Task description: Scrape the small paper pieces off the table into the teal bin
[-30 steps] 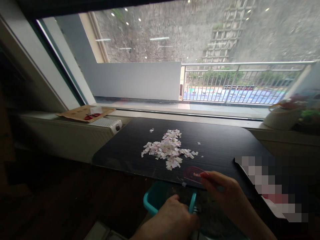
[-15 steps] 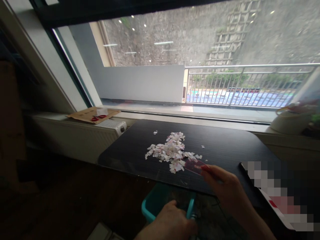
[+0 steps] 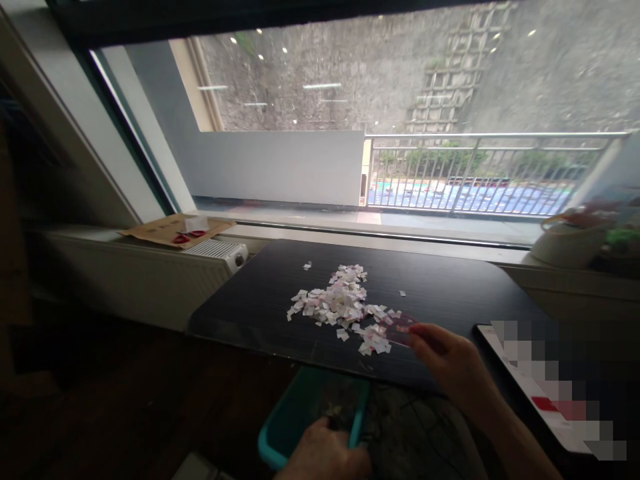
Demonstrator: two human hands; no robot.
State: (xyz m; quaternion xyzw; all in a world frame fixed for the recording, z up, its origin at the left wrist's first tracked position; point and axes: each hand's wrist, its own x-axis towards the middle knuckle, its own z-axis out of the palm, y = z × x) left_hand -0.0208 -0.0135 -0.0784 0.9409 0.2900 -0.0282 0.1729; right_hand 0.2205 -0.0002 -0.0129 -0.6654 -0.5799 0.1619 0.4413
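On the dark tabletop (image 3: 430, 287) lies a heap of small cut paper pieces (image 3: 340, 300), whitish with some pink. My right hand (image 3: 445, 350) pinches a thin, see-through pinkish sheet (image 3: 400, 329) at its right end. The sheet's left part touches a small cluster of paper pieces (image 3: 375, 339) at the heap's near right side. Below the table's front edge, my left hand (image 3: 325, 450) is closed at the near right rim of a teal bin (image 3: 270, 433); its fingertips are partly hidden. Inside the bin something pale shows dimly.
A tablet-like device (image 3: 520, 373), partly pixelated, lies at the table's right. Red-handled scissors (image 3: 189, 235) rest on a brown paper envelope (image 3: 165, 230) on the left ledge, above a radiator (image 3: 150, 273). Beyond the table is a window. A pale pot (image 3: 565, 243) stands at right.
My right hand and the sheet have moved slightly right, and the near cluster of paper pieces has shifted right with them. The teal bin and my left hand have moved left and nearer.
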